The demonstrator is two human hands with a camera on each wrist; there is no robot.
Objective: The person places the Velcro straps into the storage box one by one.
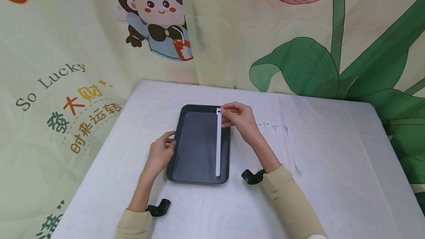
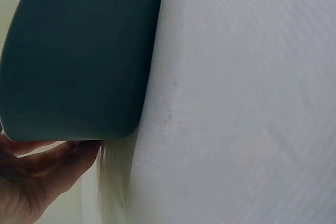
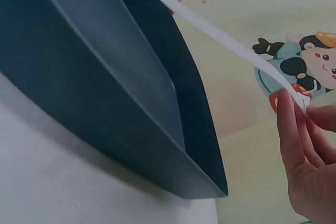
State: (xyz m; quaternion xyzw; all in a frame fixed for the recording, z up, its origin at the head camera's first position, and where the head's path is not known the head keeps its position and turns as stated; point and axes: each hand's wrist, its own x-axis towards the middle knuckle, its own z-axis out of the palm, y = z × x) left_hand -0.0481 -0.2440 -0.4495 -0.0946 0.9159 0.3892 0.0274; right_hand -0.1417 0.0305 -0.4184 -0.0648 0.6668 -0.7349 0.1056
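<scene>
My right hand (image 1: 239, 119) pinches a white cable tie (image 1: 218, 143) by its slotted head, between thumb and fingertips. The strap runs down over the right part of a dark blue-grey rectangular tray (image 1: 194, 146). Seen from the right wrist, the cable tie (image 3: 220, 38) slants above the tray's rim while the right hand (image 3: 310, 156) holds its end beyond the tray's corner. My left hand (image 1: 162, 152) rests against the tray's left side. In the left wrist view its fingers (image 2: 68, 163) touch the tray's outer wall (image 2: 84, 61), their tips partly hidden.
Several more white cable ties (image 1: 276, 130) lie in a row on the white tablecloth (image 1: 332, 180), right of the tray, partly behind the right forearm. A black wrist camera (image 1: 253, 177) is on the right wrist, another (image 1: 159, 208) on the left. A printed curtain (image 1: 219, 47) hangs behind the table.
</scene>
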